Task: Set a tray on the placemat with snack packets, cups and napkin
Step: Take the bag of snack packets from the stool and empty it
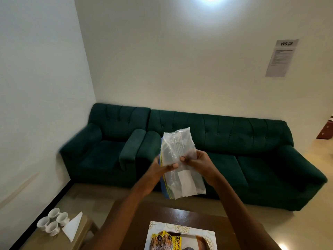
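Both hands hold a clear plastic zip bag up in front of the green sofa. My left hand grips its left edge and my right hand pinches its middle from the right. Something white lies in the bag's lower part. Below, on the dark wooden table, a white patterned placemat carries a tray with yellow snack packets. Several white cups and a folded white napkin sit on a low side table at the lower left.
A dark green armchair and long sofa stand against the wall behind the table. The light wooden side table is left of the dark table. A paper sheet hangs on the wall.
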Demonstrator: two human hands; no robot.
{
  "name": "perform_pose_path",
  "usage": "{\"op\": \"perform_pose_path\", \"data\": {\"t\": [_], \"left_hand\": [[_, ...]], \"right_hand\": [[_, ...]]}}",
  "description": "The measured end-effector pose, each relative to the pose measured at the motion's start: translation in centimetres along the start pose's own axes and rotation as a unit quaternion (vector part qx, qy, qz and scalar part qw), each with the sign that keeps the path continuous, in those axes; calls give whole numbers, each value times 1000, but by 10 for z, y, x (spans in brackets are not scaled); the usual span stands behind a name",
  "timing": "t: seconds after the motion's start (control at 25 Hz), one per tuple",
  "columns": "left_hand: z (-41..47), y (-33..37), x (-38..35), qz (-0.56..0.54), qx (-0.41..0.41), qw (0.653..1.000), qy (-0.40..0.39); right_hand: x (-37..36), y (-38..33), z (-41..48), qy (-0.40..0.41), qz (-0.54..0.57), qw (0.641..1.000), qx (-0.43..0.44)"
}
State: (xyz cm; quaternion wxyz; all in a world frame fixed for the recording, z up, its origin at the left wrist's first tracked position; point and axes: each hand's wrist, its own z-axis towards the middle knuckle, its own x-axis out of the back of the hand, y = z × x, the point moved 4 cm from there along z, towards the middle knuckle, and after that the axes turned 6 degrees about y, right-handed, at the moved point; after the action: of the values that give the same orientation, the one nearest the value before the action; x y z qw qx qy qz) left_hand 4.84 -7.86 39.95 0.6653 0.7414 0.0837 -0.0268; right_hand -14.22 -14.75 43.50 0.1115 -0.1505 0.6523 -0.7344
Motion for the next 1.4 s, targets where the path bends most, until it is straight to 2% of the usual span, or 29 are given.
{"op": "perform_pose_path", "data": {"t": [0.08, 0.28, 0.44, 0.52, 0.72, 0.92, 1.12, 1.24, 1.4], "left_hand": [[2, -9, -11, -55, 18, 998, -2], [8, -10, 5, -106, 68, 990, 59], [-2, -20, 4, -113, 135, 984, 3], [-7, -25, 2, -99, 159, 982, 3], [-6, -11, 6, -90, 95, 989, 62], [-1, 1, 14, -87, 96, 990, 61], [1, 1, 12, -168, 123, 977, 41], [2, -2, 14, -181, 140, 973, 35], [5, -1, 10, -119, 106, 984, 82]], "right_hand": [[-6, 1, -1, 2, 6, 1000, -2], [1, 6, -8, 29, 21, 999, -20], [0, 10, -13, 6, 77, 996, -33], [-2, 12, -13, -19, 67, 996, -47], [-5, 24, -12, -57, 18, 994, -89], [-7, 28, -9, -18, 137, 987, -80], [-8, 34, -11, 16, 229, 968, -105], [-9, 33, -12, 20, 242, 963, -114], [-8, 36, -16, 58, 240, 959, -135]]}}
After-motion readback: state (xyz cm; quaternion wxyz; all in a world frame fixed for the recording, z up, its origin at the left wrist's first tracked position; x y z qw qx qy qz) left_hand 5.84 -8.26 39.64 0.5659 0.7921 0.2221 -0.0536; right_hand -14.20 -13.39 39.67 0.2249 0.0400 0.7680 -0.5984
